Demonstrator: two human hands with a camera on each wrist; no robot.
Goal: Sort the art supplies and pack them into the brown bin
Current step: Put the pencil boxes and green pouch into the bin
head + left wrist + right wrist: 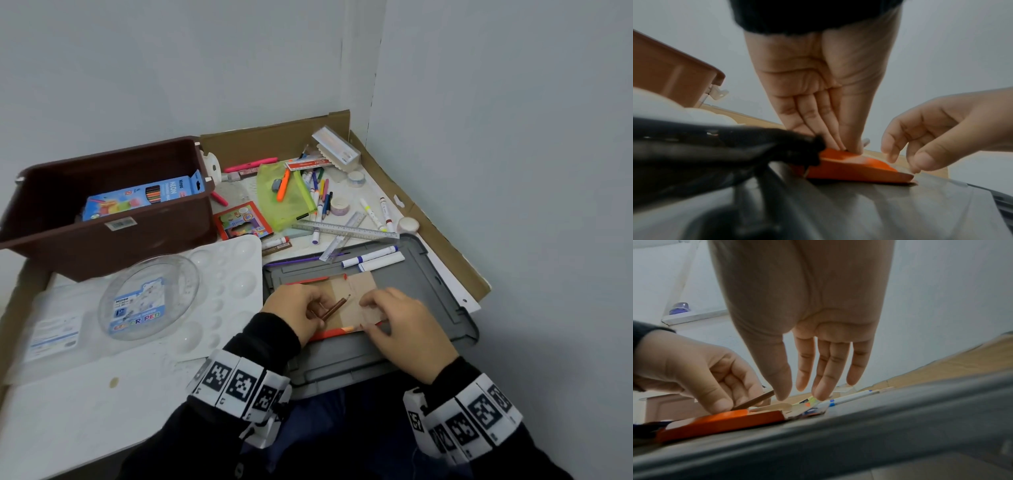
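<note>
Brown bin contents partly hidden

Readable print on two packs, both left of the fingers

The blue pencil box standing in the brown bin reads "NEON" beside a small brand word, seemingly "Ninso". The label under the clear round lid, nearer the fingers, ends in "PEN" in coloured capitals. Other print is too small to read.
</note>
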